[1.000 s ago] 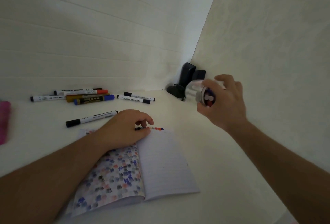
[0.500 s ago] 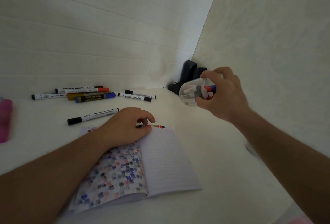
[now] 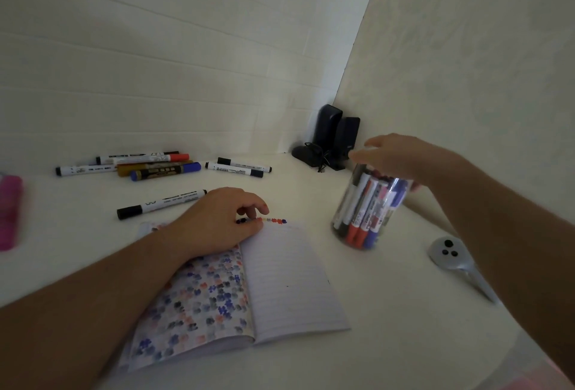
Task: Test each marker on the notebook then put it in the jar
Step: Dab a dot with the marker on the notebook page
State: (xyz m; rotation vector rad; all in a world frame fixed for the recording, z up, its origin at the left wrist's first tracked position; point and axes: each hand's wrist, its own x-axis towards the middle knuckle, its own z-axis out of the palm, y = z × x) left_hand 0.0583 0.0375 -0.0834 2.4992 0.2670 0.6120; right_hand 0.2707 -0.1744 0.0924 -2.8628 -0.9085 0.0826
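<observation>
An open lined notebook (image 3: 289, 280) with a flower-patterned cover lies in front of me, with a row of coloured test dots along the top of its page. My left hand (image 3: 217, 218) rests on the notebook's top edge with loosely curled fingers and holds no marker. To the right, a clear jar (image 3: 364, 212) with several markers inside stands on the white table. My right hand (image 3: 401, 156) holds it from above, fingers over the mouth and thumb at its right side. One black-capped marker (image 3: 161, 203) lies just behind my left hand.
Several loose markers (image 3: 149, 165) lie in a cluster at the back left, and two more markers (image 3: 239, 168) lie to their right. Black speakers (image 3: 336, 134) fill the back corner. A pink object (image 3: 9, 212) sits at the left edge. A grey device (image 3: 448, 254) lies right of the jar.
My right hand has brought the jar down from mid-air, where it was tipped sideways, and stood it on the table right of the notebook. My left hand has stayed on the notebook.
</observation>
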